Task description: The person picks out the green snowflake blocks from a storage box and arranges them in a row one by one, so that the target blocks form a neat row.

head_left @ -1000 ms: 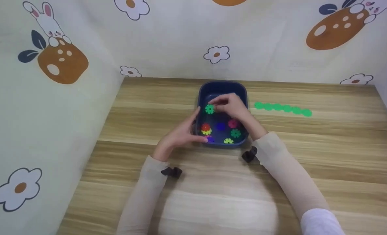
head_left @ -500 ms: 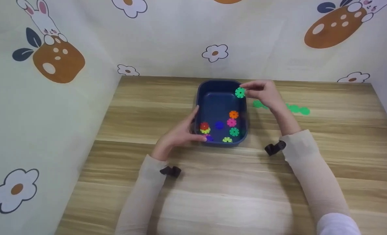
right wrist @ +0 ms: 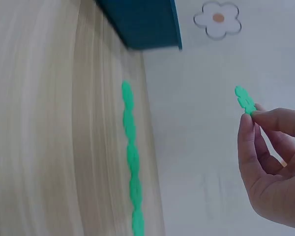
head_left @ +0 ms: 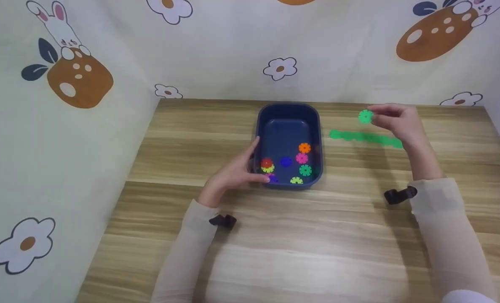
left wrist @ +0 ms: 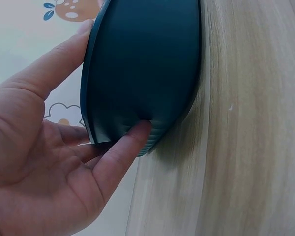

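A dark blue plastic bin (head_left: 287, 110) stands on the wooden table with several coloured snowflake discs inside, among them an orange disc (head_left: 304, 147) and a dark green disc (head_left: 305, 170). My left hand (head_left: 231, 170) grips the bin's left side; in the left wrist view, one digit lies along its rim and another presses on the wall (left wrist: 137, 64). Between thumb and fingertips my right hand (head_left: 403, 122) pinches a bright green snowflake disc (head_left: 365, 116), held up above the table. Below it lies a straight chain of green discs (head_left: 355, 136), its right end partly hidden by the right hand.
The table (head_left: 292, 235) meets a patterned cloth backdrop (head_left: 338, 54) behind the bin, and more cloth (head_left: 85, 160) rises on the left. Small black cameras are worn on both wrists, the right wrist camera (head_left: 399, 195) hanging over the table.
My right hand has lifted the green disc out of the bin and carried it right, above the chain. An orange disc in the bin has come into sight. The left hand stays on the bin.
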Demonstrator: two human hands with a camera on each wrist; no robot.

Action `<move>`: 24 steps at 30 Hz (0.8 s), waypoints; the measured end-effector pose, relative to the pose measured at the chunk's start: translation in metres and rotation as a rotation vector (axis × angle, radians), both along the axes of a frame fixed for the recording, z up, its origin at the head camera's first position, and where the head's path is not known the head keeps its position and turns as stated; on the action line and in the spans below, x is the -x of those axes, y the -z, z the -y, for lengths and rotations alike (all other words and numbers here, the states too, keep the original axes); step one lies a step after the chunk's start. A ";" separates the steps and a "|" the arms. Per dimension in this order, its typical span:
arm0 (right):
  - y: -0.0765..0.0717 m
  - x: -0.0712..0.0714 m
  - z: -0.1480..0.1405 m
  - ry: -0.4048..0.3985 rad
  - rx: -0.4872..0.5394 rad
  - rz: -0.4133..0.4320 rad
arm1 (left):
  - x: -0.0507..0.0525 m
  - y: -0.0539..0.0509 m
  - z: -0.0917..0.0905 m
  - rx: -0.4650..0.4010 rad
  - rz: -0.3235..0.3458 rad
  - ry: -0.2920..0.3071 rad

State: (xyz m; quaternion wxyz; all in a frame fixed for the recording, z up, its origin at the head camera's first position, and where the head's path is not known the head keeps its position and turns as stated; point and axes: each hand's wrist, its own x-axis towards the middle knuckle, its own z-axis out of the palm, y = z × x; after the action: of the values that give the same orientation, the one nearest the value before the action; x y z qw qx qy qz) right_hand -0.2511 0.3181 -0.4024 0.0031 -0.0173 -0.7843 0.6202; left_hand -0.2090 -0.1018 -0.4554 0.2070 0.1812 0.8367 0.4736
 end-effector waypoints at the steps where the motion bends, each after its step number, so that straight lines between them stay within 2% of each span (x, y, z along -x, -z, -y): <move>1: 0.004 0.000 -0.009 0.020 0.005 0.007 | 0.000 0.000 0.000 0.004 0.006 -0.003; 3: 0.007 -0.004 -0.025 0.050 0.007 0.030 | -0.001 0.000 0.000 0.008 0.016 -0.007; 11: 0.019 -0.019 -0.074 0.145 0.121 0.147 | -0.001 -0.002 0.000 0.023 0.016 -0.009; 18: 0.033 -0.020 -0.099 0.201 0.045 0.257 | 0.000 -0.001 -0.001 0.027 0.011 -0.018; 22: 0.040 -0.023 -0.107 0.202 -0.031 0.306 | 0.000 0.000 -0.001 -0.013 0.025 -0.013; 24: 0.042 -0.024 -0.110 0.197 -0.036 0.323 | 0.000 0.000 -0.001 -0.032 0.035 -0.011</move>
State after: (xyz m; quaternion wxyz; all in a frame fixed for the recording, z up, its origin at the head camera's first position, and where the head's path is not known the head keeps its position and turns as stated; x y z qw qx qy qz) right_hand -0.2274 0.4286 -0.4444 -0.0616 -0.1933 -0.7800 0.5919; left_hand -0.2086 -0.1003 -0.4551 0.2161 0.1718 0.8263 0.4909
